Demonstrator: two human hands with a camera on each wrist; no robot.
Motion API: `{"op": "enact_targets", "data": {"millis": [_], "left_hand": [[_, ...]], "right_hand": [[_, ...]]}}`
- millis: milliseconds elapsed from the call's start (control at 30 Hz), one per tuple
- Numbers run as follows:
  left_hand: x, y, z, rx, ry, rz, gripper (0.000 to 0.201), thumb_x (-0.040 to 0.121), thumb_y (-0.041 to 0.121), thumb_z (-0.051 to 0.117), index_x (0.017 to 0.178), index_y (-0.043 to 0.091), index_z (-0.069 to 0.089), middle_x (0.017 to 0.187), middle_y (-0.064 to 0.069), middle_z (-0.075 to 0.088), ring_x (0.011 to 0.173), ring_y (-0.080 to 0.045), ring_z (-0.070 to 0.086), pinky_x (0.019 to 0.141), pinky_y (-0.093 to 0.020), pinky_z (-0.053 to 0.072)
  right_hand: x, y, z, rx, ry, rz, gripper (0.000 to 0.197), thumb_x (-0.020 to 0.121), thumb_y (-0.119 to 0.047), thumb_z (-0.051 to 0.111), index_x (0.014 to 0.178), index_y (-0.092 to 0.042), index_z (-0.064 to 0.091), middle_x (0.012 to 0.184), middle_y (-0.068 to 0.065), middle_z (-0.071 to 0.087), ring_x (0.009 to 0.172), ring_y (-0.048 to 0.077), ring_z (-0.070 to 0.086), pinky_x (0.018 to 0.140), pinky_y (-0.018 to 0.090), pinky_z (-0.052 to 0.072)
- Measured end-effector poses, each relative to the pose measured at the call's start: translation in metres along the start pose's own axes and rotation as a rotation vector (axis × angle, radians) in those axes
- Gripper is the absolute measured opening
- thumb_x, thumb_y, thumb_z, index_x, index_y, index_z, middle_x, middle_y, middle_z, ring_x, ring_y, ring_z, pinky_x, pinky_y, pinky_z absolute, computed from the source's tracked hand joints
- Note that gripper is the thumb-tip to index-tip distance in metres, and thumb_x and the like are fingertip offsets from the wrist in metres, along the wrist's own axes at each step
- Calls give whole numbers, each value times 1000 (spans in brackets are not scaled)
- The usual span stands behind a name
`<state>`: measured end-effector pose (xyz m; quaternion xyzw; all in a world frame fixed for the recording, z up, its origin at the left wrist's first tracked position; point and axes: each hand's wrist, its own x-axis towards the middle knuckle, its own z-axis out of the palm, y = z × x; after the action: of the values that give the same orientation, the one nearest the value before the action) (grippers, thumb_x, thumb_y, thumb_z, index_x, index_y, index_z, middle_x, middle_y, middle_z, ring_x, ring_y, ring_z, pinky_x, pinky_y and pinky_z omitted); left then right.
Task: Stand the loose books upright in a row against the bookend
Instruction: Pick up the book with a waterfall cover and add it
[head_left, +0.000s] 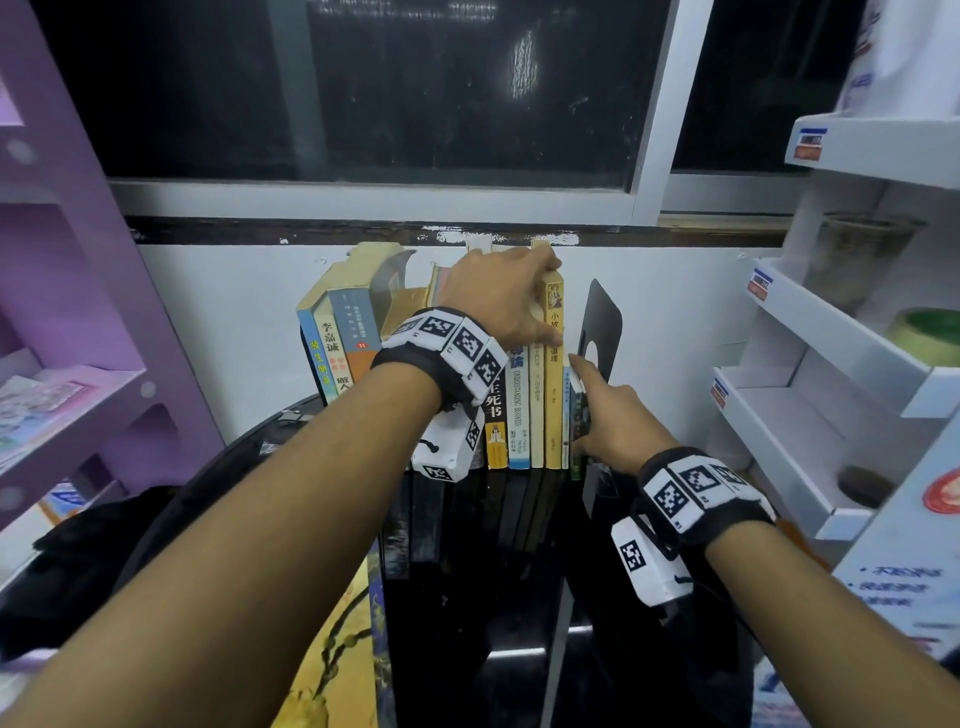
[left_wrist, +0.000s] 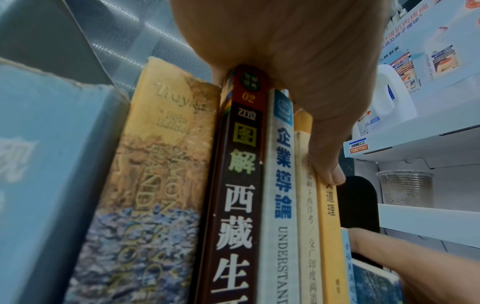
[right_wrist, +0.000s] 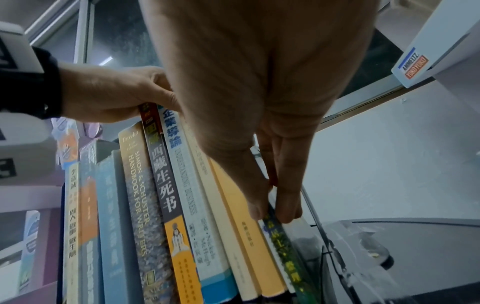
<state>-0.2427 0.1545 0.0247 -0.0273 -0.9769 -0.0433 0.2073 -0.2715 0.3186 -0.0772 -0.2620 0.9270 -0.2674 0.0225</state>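
Observation:
A row of books stands on the black table (head_left: 467, 613) against the white wall. At its right end is the upright black bookend (head_left: 603, 322), also visible as a dark bookend (left_wrist: 359, 203). My left hand (head_left: 524, 291) grips the tops of the middle books, its thumb (left_wrist: 330, 172) on the yellow book (head_left: 554, 405). My right hand (head_left: 584, 410) pinches a thin green-spined book (right_wrist: 284, 236) between thumb and fingers, just left of the bookend. The books at the far left (head_left: 337, 343) lean to the right.
A purple shelf unit (head_left: 78, 291) stands at the left, white display shelves (head_left: 831, 343) with a plastic cup (head_left: 862, 254) at the right. A dark window (head_left: 363, 88) is above. A yellow patterned cover (head_left: 332, 649) lies at the table's near left.

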Motion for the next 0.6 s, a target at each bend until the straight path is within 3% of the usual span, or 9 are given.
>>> {"op": "enact_targets", "data": {"millis": [300,600], "left_hand": [[-1,0,-1,-5,-2,10,76,72,57,73,135,29,42,137,8,55,116,-19,57,99,-36,39],[0,-1,0,-10,4,16,74,72,57,73,135,30,43,137,10,54,115,-18,57,99,-37,39]], "right_hand": [[10,10,11,21,39,7,105,80,-5,72,147,-43,0,114,12,64,93,26,68,81,44,58],[16,18,19,172,88,1,99,82,3,67,148,-46,12,119,7,64,101,23,68,77,37,58]]}}
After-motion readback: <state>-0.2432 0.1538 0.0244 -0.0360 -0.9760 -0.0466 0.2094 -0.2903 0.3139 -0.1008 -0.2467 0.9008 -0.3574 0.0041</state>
